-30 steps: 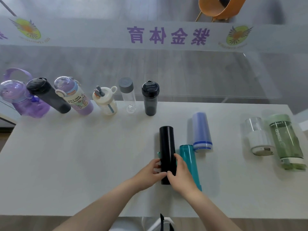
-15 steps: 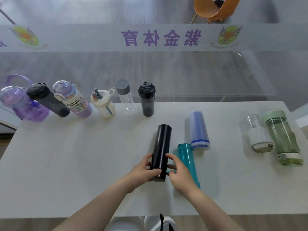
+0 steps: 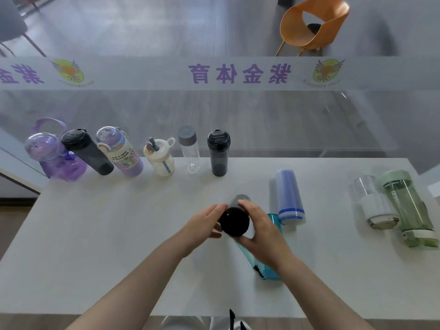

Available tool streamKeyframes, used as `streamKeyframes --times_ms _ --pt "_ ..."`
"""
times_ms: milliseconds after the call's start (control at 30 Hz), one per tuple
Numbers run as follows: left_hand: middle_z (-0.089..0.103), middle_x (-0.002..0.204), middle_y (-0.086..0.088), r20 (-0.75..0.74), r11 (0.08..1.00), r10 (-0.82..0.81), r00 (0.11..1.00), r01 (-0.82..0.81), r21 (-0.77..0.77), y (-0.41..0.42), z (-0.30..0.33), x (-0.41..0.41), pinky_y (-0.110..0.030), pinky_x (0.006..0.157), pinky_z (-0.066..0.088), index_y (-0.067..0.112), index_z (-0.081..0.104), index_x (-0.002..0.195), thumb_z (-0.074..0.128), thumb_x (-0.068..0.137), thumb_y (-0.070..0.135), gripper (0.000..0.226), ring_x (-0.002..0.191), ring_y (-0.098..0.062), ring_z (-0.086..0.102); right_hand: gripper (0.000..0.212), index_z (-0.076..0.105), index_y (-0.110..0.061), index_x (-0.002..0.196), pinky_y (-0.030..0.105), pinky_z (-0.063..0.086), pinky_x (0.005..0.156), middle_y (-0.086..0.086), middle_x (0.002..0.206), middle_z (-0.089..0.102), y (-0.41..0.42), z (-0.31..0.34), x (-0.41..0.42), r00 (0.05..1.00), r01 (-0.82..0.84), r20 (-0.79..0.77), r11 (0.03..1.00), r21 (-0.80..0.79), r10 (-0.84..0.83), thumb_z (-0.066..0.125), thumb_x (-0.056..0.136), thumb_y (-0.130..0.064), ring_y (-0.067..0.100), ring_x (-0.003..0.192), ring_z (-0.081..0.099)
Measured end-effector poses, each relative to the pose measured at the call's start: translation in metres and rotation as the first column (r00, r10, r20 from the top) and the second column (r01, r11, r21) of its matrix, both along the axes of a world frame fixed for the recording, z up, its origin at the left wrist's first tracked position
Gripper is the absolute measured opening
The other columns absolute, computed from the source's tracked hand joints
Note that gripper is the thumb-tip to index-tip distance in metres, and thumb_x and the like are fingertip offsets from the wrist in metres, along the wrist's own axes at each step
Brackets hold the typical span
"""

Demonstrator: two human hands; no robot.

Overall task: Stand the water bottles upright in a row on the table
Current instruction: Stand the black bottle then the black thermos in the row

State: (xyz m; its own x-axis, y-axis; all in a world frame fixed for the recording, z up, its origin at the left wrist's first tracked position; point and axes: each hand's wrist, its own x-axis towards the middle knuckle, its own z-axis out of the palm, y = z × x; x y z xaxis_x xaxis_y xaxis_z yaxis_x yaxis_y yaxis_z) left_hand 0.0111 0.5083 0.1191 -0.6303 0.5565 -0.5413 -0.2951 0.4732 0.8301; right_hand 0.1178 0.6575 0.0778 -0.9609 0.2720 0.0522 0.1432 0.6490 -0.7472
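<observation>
Head view: both hands, left [image 3: 202, 222] and right [image 3: 260, 231], curl around a black bottle [image 3: 234, 221]; a teal bottle [image 3: 266, 258] lies beneath the right hand, a blue tumbler [image 3: 289, 195] just beyond.

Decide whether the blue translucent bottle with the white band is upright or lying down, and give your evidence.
Lying down. The blue translucent bottle with the white band rests on its side on the white table, its whole length visible, beside the teal bottle.

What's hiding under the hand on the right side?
Under the right hand lies a teal bottle on its side on the table. Its top and bottom ends poke out, but the hand covers its middle. That hand and the left hand hold the black bottle.
</observation>
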Motion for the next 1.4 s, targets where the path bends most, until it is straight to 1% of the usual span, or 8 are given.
streamKeyframes --times_ms 233,467,567,700,833,967,1167,1400 --pt "0.055 0.129 0.007 -0.135 1.0 -0.022 0.991 0.022 0.002 0.014 0.006 -0.012 -0.032 0.098 0.047 0.032 0.049 0.135 0.033 0.102 0.025 0.036 0.116 -0.014 0.054 0.049 0.044 -0.046 0.119 0.027 0.05 0.088 -0.021 0.111 0.058 0.02 0.023 -0.034 0.991 0.085 0.118 0.971 -0.225 -0.06 0.072 0.078 -0.046 0.005 0.106 0.056" --pt "0.047 0.136 0.016 -0.166 0.994 -0.103 0.981 0.106 0.013 0.015 0.006 -0.015 -0.027 0.1 0.04 0.034 0.035 0.144 0.044 0.092 0.003 0.061 0.121 -0.01 0.051 0.057 0.032 -0.031 0.134 0.041 0.046 0.103 -0.002 0.134 0.053 0.031 0.021 -0.051 0.968 0.158 0.234 0.937 -0.312 -0.085 0.065 0.088 -0.037 0.019 0.122 0.05" --pt "0.048 0.142 0.009 -0.194 0.994 -0.103 0.976 0.106 0.008 0.012 0.001 -0.016 -0.035 0.11 0.039 0.033 0.036 0.143 0.044 0.091 0.002 0.061 0.128 -0.013 0.048 0.054 0.028 -0.035 0.133 0.037 0.043 0.101 -0.005 0.136 0.05 0.03 0.017 -0.05 0.973 0.149 0.221 0.919 -0.365 -0.07 0.062 0.091 -0.03 0.015 0.123 0.049" --pt "0.053 0.135 0.008 -0.206 0.992 -0.12 0.971 0.126 0.012 0.009 -0.002 -0.01 -0.027 0.102 0.042 0.028 0.043 0.138 0.045 0.092 0.004 0.052 0.123 -0.011 0.052 0.058 0.029 -0.048 0.12 0.024 0.043 0.093 -0.018 0.121 0.046 0.027 0.01 -0.046 0.978 0.162 0.178 0.924 -0.347 -0.105 0.07 0.085 -0.026 0.008 0.114 0.049" --pt "0.052 0.136 0.008 -0.228 0.992 -0.119 0.966 0.123 0.002 0.006 -0.009 -0.007 -0.03 0.103 0.043 0.029 0.044 0.136 0.045 0.092 0.005 0.051 0.124 -0.013 0.052 0.059 0.036 -0.058 0.111 0.032 0.046 0.1 -0.021 0.12 0.049 0.025 0.006 -0.048 0.984 0.167 0.111 0.929 -0.329 -0.138 0.077 0.076 -0.034 0.012 0.117 0.051" --pt "0.047 0.14 0.012 -0.242 0.99 -0.14 0.96 0.14 -0.018 0.006 -0.015 -0.011 -0.027 0.102 0.042 0.031 0.038 0.142 0.044 0.094 0.008 0.054 0.125 -0.011 0.049 0.059 0.04 -0.044 0.12 0.039 0.05 0.098 -0.015 0.121 0.054 0.021 0.003 -0.052 0.983 0.182 0.045 0.938 -0.295 -0.177 0.077 0.075 -0.035 0.012 0.115 0.053" --pt "0.037 0.151 0.006 -0.285 0.929 -0.3 0.91 0.211 -0.304 -0.011 -0.051 -0.031 -0.031 0.112 0.034 0.028 0.031 0.146 0.051 0.092 0.02 0.058 0.136 -0.014 0.039 0.06 0.039 -0.028 0.129 0.025 0.045 0.093 -0.013 0.117 0.051 0.026 0.006 -0.067 0.961 0.271 0.012 0.927 -0.26 -0.277 0.074 0.081 -0.028 0.007 0.106 0.05" --pt "0.011 0.161 -0.003 -0.188 0.633 -0.575 0.796 0.287 -0.718 -0.052 -0.102 -0.041 -0.042 0.118 0.024 0.022 0.018 0.151 0.057 0.09 0.034 0.074 0.147 -0.029 0.012 0.059 0.041 -0.027 0.126 0.026 0.044 0.092 -0.007 0.118 0.057 0.056 0.003 -0.099 0.942 0.329 0.043 0.895 -0.302 -0.332 0.075 0.079 -0.027 0.012 0.106 0.055"
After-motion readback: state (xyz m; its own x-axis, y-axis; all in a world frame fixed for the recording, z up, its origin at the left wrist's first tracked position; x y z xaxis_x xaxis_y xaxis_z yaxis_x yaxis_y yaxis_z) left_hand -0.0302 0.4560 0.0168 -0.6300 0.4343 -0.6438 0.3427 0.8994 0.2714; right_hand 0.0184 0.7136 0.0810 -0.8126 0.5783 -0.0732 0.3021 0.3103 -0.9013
